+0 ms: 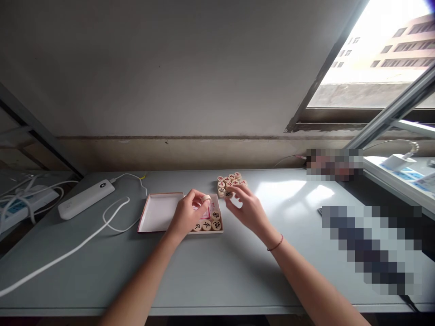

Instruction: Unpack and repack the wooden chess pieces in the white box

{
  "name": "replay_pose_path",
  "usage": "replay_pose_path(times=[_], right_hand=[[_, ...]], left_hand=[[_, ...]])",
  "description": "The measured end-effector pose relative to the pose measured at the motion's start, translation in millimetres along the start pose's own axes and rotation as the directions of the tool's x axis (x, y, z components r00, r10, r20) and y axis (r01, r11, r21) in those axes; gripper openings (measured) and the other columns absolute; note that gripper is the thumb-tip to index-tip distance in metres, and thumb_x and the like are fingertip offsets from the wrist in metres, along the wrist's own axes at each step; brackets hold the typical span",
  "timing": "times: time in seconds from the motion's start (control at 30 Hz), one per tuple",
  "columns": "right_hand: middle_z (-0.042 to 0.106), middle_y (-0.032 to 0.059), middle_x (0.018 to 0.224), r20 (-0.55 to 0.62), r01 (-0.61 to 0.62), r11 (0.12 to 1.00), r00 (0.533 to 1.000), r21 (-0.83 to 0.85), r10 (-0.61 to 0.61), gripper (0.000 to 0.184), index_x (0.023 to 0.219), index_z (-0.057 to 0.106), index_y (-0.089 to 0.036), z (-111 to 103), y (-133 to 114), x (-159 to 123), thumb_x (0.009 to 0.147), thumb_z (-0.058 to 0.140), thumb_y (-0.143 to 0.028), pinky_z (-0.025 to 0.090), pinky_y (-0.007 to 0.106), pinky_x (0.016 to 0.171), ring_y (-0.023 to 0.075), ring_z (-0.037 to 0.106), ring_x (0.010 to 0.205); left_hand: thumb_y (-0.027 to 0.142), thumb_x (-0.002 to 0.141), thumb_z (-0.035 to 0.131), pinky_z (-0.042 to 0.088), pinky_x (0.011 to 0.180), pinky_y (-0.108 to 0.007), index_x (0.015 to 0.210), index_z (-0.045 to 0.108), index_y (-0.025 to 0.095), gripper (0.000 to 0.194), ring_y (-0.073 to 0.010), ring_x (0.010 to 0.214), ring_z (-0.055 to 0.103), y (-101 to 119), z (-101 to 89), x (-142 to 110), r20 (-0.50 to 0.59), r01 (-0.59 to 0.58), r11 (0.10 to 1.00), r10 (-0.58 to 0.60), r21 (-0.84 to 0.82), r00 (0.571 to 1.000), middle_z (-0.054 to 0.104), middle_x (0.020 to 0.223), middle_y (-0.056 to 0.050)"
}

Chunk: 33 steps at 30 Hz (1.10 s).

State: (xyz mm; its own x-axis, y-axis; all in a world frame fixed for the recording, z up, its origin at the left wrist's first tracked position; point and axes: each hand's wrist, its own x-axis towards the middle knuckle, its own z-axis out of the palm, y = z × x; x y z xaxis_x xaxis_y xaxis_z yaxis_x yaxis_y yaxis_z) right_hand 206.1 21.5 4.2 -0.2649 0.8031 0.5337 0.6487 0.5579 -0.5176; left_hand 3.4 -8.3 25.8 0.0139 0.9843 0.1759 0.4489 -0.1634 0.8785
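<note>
My left hand (189, 212) is closed, pinching a round wooden xiangqi piece (205, 198) between thumb and fingers above an open box. That box's right half (222, 226) holds several pieces with black characters, such as one piece (216, 225) in the near right corner; part of its inside is hidden by my hand. The shallow lid half (159, 213) lies open to the left. My right hand (245, 204) curls its thumb and index finger around a xiangqi piece (228, 195) at the near edge of a group of pieces (221, 184), many with red characters.
A white power strip (86, 199) and looping white cable (78, 246) lie on the grey desk (210, 280) at the left. More sockets and wires (23, 199) stand at the far left. Blurred-out items lie at the right, and a wall runs behind the desk.
</note>
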Motion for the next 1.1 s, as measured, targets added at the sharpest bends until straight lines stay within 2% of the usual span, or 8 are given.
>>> replay_pose_path(times=[0.17,0.33,0.4,0.5,0.6,0.7,0.97,1.1], right_hand=[[0.063,0.0046,0.099,0.060,-0.224,0.955,0.969,-0.193,0.239,0.021,0.097,0.063,-0.022,-14.0,28.9,3.8,0.078,0.054,-0.021,0.046,0.028,0.061,0.0125,0.055,0.061],[0.063,0.0021,0.086,0.161,-0.254,0.913,0.935,-0.318,0.316,0.008,0.083,0.058,-0.021,-10.0,43.0,0.4,0.079,0.052,-0.019,0.041,0.027,0.056,0.0121,0.051,0.055],[0.063,0.0048,0.090,0.133,-0.251,0.912,0.943,-0.324,0.306,0.006,0.081,0.058,-0.021,-8.3,38.1,0.6,0.081,0.052,-0.022,0.042,0.028,0.058,0.0138,0.054,0.059],[0.063,0.0078,0.097,0.064,-0.218,0.964,0.971,-0.155,0.230,0.013,0.087,0.059,-0.020,-7.1,15.2,1.3,0.086,0.053,-0.032,0.046,0.029,0.063,0.0155,0.057,0.068],[0.064,0.0039,0.087,0.144,-0.158,0.981,0.980,0.116,0.141,0.021,0.092,0.057,-0.022,-3.8,-15.0,-1.1,0.088,0.054,-0.043,0.047,0.026,0.060,0.0139,0.057,0.067],[0.062,0.0016,0.076,0.178,-0.136,0.964,0.979,0.229,0.096,0.019,0.084,0.057,-0.022,1.5,-33.9,-5.5,0.089,0.054,-0.040,0.047,0.024,0.058,0.0129,0.056,0.066],[0.065,0.0036,0.087,0.302,-0.334,0.810,0.931,0.482,0.204,0.015,0.090,0.056,-0.021,3.5,-34.3,-6.0,0.085,0.055,-0.036,0.055,0.027,0.064,0.0155,0.064,0.079],[0.066,0.0038,0.091,0.259,-0.297,0.852,0.945,0.431,0.199,0.016,0.095,0.057,-0.022,-0.6,-29.5,-2.9,0.082,0.056,-0.033,0.054,0.027,0.065,0.0154,0.064,0.079]], left_hand=[[0.029,0.084,0.056,0.053,0.080,-0.027,0.098,0.063,0.021,0.017,-0.0131,0.084,0.064,-4.1,-2.9,2.4,-0.044,-0.052,0.999,0.051,-0.014,0.998,0.067,0.097,-0.003],[0.022,0.083,0.056,0.054,0.080,-0.027,0.109,0.064,0.023,0.027,-0.0137,0.086,0.064,-3.4,-1.1,1.4,-0.035,-0.084,0.995,0.086,0.054,0.996,0.065,0.105,-0.004],[0.024,0.084,0.056,0.054,0.080,-0.027,0.111,0.063,0.022,0.027,-0.0145,0.085,0.065,-2.3,0.2,0.0,-0.011,-0.113,0.987,0.115,0.112,0.993,0.066,0.104,-0.004],[0.028,0.085,0.059,0.053,0.081,-0.029,0.110,0.063,0.022,0.025,-0.0167,0.085,0.065,-1.5,3.2,-2.8,0.008,-0.189,0.947,0.194,0.258,0.981,0.068,0.098,-0.003],[0.028,0.087,0.059,0.053,0.078,-0.029,0.111,0.061,0.023,0.024,-0.0167,0.082,0.065,-2.9,7.4,-5.4,0.050,-0.287,0.895,0.288,0.341,0.956,0.068,0.095,-0.003],[0.022,0.089,0.055,0.053,0.078,-0.029,0.112,0.060,0.023,0.023,-0.0165,0.082,0.065,-6.0,11.9,-6.6,0.088,-0.356,0.868,0.347,0.346,0.934,0.068,0.098,-0.004],[0.022,0.090,0.055,0.054,0.078,-0.030,0.113,0.058,0.022,0.023,-0.0185,0.088,0.067,-8.6,20.7,-8.0,0.119,-0.387,0.867,0.368,0.313,0.922,0.069,0.100,-0.005],[0.023,0.091,0.053,0.053,0.084,-0.032,0.121,0.055,0.024,0.030,-0.0197,0.096,0.065,-5.7,19.8,-7.1,0.174,-0.423,0.853,0.387,0.305,0.906,0.067,0.104,-0.006]])
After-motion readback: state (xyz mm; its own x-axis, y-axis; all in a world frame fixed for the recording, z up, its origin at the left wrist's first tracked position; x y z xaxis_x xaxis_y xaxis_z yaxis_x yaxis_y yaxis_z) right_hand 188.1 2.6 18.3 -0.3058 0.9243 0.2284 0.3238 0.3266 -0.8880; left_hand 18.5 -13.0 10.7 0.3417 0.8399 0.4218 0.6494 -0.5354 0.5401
